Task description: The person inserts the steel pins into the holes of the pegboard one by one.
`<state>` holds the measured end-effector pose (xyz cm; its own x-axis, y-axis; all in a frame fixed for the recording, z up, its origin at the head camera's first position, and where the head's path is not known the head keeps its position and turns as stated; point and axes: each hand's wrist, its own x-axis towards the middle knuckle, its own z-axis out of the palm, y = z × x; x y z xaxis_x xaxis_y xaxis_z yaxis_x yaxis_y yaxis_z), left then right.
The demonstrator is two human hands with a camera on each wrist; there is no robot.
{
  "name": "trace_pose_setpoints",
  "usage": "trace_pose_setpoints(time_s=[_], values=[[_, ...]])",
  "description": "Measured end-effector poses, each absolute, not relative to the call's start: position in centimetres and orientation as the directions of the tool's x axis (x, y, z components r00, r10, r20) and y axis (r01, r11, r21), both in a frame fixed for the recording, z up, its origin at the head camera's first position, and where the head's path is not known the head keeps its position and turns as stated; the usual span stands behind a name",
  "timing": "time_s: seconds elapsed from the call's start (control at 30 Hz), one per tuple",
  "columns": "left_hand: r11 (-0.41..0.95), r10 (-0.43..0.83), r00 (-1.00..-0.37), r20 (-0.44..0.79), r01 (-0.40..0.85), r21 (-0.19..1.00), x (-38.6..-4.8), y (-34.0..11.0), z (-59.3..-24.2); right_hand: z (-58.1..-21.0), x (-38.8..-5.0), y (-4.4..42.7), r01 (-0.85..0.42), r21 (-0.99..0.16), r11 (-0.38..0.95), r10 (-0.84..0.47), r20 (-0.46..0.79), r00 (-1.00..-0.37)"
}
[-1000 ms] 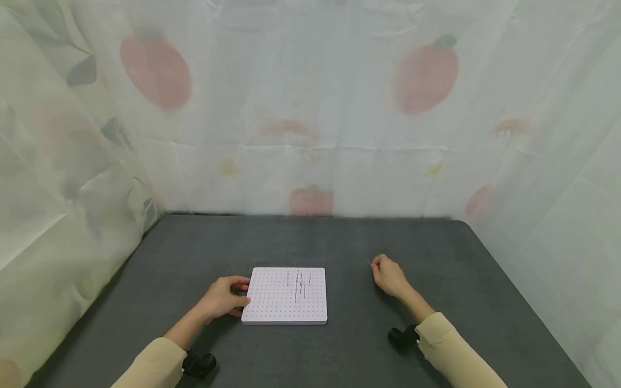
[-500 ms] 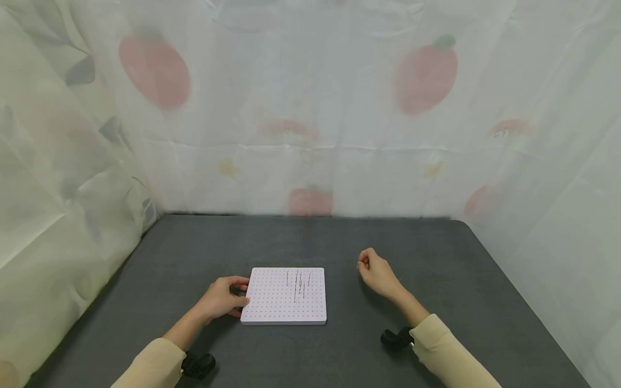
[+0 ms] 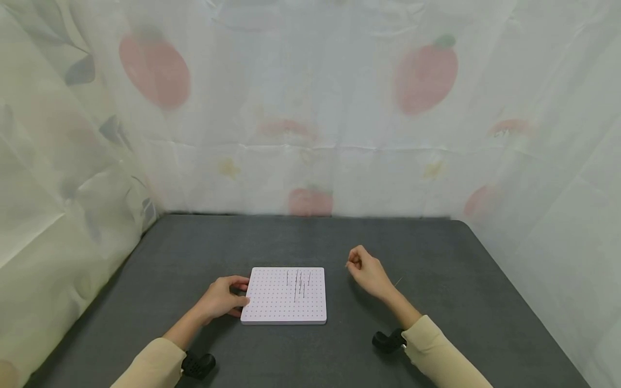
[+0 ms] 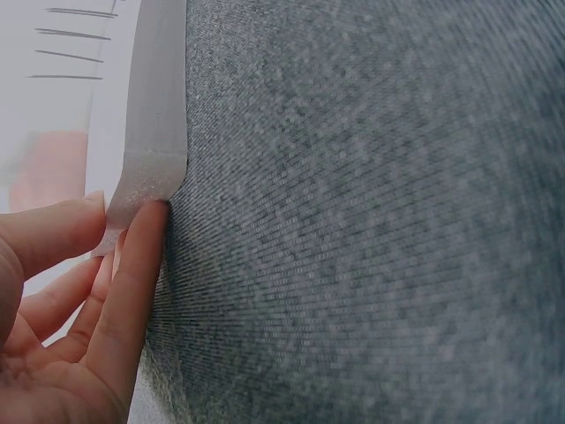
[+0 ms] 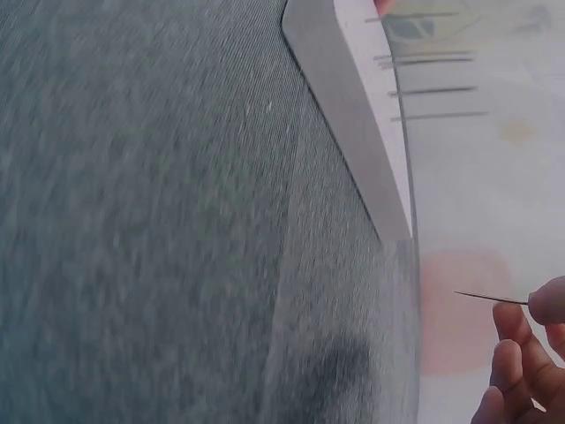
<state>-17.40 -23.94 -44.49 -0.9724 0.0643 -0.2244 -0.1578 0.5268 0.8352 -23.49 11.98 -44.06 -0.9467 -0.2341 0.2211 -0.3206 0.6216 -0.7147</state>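
A white board (image 3: 267,310) with a grid of small holes lies flat on the dark table. Several thin dark needles (image 3: 296,291) stand in its right half; the right wrist view shows some as parallel needles (image 5: 433,91). At the board's left edge my left hand (image 3: 224,299) holds on, the thumb (image 4: 62,231) on the top face and a finger (image 4: 132,291) against the side. Right of the board, above the table, my right hand (image 3: 371,274) pinches a thin pointed needle (image 5: 490,297) between thumb and forefinger. In the head view that needle is barely visible.
Beside my right forearm a thin light needle-like thing (image 3: 399,281) shows on the dark table (image 3: 223,242). A printed curtain (image 3: 310,108) hangs behind the table and along both sides. Black wrist cameras (image 3: 196,365) sit under the sleeves.
My right hand has moved left toward the board with the needle, uncovering the thin thing beside the forearm. My left hand and the board have stayed in place.
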Motion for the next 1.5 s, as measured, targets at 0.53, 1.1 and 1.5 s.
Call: trace_pose_setpoints(time_s=[0.53, 1.1, 1.5], values=[[0.524, 0.072, -0.971, -0.229, -0.159, 0.837, -17.4, -23.9, -44.3, -43.7, -22.3, 9.9, -0.375, -0.725, 0.578, -0.272, 0.262, -0.926], [0.536, 0.062, -0.971, -0.232, -0.164, 0.828, -17.5, -24.0, -44.5, -44.0, -21.4, 7.4, -0.496, -0.648, 0.578, -0.384, 0.32, -0.866], [0.536, 0.062, -0.972, -0.227, -0.159, 0.829, -17.5, -24.1, -44.5, -44.1, -21.0, 6.3, -0.524, -0.61, 0.594, -0.429, 0.31, -0.848]])
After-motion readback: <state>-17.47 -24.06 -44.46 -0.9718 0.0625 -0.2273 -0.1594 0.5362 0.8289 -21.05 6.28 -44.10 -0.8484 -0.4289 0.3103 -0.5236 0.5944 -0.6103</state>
